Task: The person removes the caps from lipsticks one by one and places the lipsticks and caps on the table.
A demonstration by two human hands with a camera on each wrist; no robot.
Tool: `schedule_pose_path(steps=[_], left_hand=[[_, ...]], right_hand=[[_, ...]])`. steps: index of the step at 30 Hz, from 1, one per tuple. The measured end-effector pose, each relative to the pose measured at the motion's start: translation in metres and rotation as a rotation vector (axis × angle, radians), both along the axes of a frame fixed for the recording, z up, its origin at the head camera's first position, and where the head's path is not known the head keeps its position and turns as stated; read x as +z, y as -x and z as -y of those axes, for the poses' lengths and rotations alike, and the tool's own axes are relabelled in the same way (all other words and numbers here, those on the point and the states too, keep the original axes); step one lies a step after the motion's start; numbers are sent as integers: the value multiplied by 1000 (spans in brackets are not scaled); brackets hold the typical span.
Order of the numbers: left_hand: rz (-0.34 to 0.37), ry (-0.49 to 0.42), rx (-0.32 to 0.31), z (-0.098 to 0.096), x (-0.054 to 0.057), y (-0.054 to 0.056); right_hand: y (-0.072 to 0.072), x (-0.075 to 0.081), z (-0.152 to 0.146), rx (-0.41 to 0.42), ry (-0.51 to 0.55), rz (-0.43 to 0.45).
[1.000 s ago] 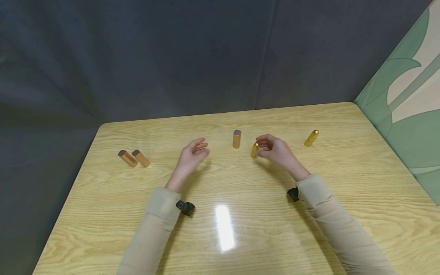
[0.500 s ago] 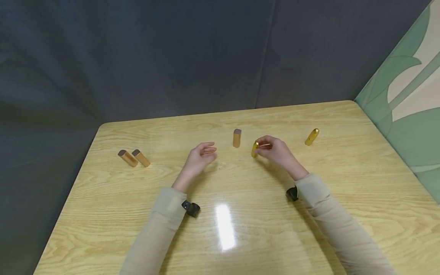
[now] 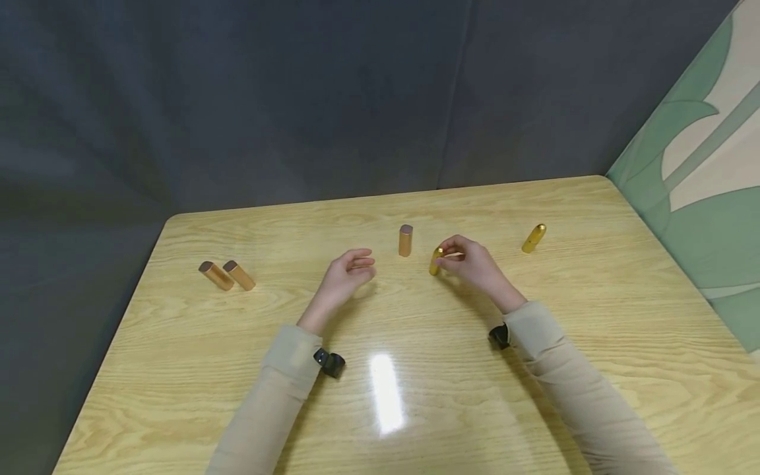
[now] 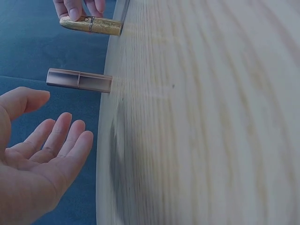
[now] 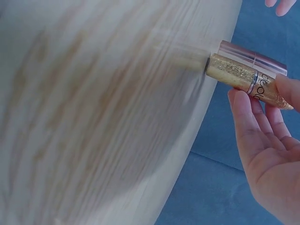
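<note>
From my end, I have the right hand (image 3: 472, 264) holding a gold tube (image 5: 240, 76) near the middle of the surface (image 3: 148, 343), pinched between thumb and fingers at its upper part. The tube looks upright, its base at or very close to the surface; I cannot tell whether they touch. In my right wrist view it is bullet-shaped, narrowing to a rounded tip, with a crinkled, glittering finish, a silver band around the middle and dark lettering just above that, partly covered. My left hand (image 3: 346, 275) hovers to its left, fingers loosely extended, thumb well apart from them. Between the hands, slightly farther off, stands a glossy copper tube (image 3: 406, 242) with a dark, flat top. I see a second gold tube (image 3: 533, 239) to the far right and two more copper tubes (image 3: 216, 276) close together at the left.
</note>
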State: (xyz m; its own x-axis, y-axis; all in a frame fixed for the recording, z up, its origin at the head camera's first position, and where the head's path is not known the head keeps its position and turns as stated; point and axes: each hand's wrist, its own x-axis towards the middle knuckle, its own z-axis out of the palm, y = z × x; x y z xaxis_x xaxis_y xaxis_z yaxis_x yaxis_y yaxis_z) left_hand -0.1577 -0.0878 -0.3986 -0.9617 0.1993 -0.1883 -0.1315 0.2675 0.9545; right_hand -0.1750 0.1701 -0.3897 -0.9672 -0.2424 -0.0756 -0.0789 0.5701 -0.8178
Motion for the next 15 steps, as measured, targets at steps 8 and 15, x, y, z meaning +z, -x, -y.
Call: schedule_pose_path(steps=[8, 15], left_hand=[[-14, -16, 1, -2, -1, 0], [-22, -18, -15, -4, 0, 1]], right_hand=[[-2, 3, 7, -13, 14, -28], [-4, 8, 16, -27, 74, -36]])
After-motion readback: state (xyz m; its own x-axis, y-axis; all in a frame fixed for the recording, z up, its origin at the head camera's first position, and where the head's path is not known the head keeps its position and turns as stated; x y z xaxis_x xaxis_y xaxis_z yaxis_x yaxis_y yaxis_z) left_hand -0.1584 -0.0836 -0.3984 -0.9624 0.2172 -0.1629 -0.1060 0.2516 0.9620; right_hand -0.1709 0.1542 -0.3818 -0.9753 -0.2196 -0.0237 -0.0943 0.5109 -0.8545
